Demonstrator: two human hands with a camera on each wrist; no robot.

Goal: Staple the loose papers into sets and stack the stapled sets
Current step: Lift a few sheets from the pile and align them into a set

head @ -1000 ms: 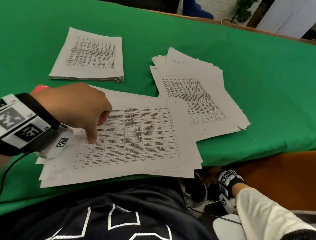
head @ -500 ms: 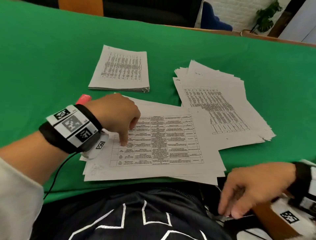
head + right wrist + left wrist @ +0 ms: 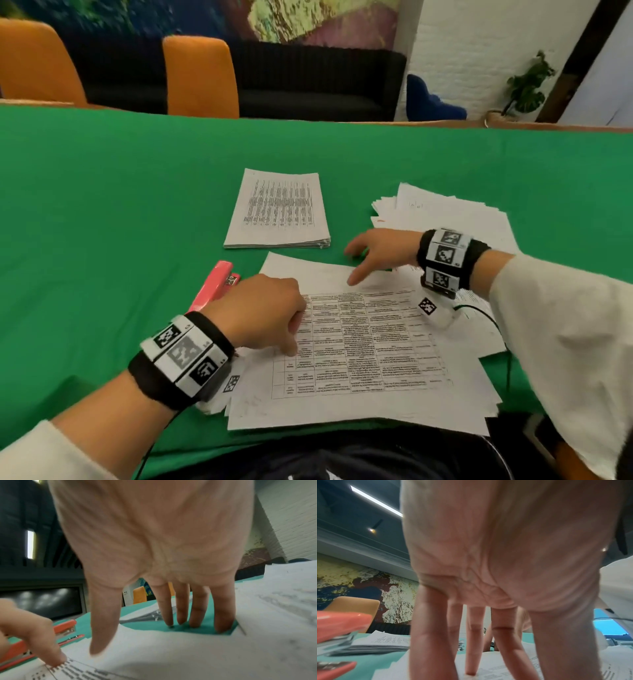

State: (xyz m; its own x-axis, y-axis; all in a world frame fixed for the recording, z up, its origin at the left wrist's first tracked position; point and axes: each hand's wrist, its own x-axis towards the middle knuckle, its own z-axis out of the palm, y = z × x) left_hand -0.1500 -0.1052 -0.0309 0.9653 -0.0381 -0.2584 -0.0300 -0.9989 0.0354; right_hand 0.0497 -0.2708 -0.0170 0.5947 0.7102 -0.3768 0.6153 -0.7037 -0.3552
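Observation:
A fanned pile of loose printed sheets [image 3: 370, 363] lies at the near edge of the green table. My left hand [image 3: 270, 318] presses straight fingertips [image 3: 471, 672] onto the left part of its top sheet. My right hand [image 3: 376, 253] reaches over the pile's far edge, with straight fingers [image 3: 195, 615] touching the green cloth and the thumb [image 3: 101, 635] above the paper; it holds nothing. A pink stapler [image 3: 215, 284] lies just left of my left hand. A neat stack of sets [image 3: 277, 209] sits further back.
A second spread pile of loose sheets [image 3: 452, 216] lies at the right, partly under my right forearm. Wrist cables trail over the near table edge [image 3: 493, 325]. Orange chairs [image 3: 202, 78] and a dark sofa stand beyond the far edge. Bare green cloth [image 3: 102, 205] stretches left.
My right hand has come up from below the table edge and reached across to the far edge of the near pile. My left hand stays pressed on the top sheet.

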